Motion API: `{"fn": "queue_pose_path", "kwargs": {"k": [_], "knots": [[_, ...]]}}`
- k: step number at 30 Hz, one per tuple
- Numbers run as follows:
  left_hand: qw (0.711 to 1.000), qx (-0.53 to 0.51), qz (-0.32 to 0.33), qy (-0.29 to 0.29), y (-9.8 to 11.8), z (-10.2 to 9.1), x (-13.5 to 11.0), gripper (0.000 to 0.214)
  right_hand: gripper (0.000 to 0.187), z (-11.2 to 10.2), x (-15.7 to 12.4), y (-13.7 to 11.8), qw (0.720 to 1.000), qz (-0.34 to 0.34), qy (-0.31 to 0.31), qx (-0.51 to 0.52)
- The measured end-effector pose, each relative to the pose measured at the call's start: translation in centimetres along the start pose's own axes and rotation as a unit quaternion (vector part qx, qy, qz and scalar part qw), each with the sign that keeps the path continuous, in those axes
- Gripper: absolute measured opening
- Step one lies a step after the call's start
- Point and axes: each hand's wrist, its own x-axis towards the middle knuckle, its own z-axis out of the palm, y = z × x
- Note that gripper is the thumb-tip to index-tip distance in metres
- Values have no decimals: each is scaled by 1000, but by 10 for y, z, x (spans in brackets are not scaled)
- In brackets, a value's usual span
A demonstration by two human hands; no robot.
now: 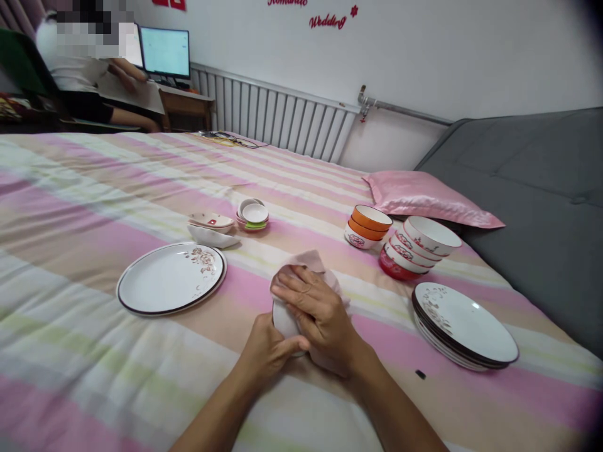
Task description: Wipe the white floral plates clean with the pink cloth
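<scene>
Both hands [301, 326] clasp a cloth-covered white bowl [284, 319].

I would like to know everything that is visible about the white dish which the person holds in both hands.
The white dish looks like glazed ceramic, small and rounded. Only a part of its pale side shows, and any pattern is hidden. It is over the striped bedsheet. The left hand grips it from below, thumb on its side. A pink cloth covers its top and far side, and the right hand presses that cloth against it.
</scene>
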Motion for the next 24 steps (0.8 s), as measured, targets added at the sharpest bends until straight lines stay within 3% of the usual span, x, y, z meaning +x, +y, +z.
{"fn": "queue_pose_path", "kwargs": {"k": [4, 9, 18, 21, 24], "knots": [[1000, -10, -3, -12, 3, 0, -1, 46, 42, -2, -1, 12, 998, 47, 23, -19], [999, -12, -20, -26, 10, 0, -3, 52, 42, -5, -3, 24, 989, 136, 43, 36], [999, -11, -43, -14, 10, 0, -3, 45, 53, -4, -10, 45, 934, 318, 90, 137], [999, -9, -51, -10, 11, 1, -3, 45, 56, -1, -12, 47, 930, 333, 84, 133], [999, -18, -45, -14, 11, 1, -3, 44, 55, 0, -12, 44, 948, 286, 69, 121]]}}
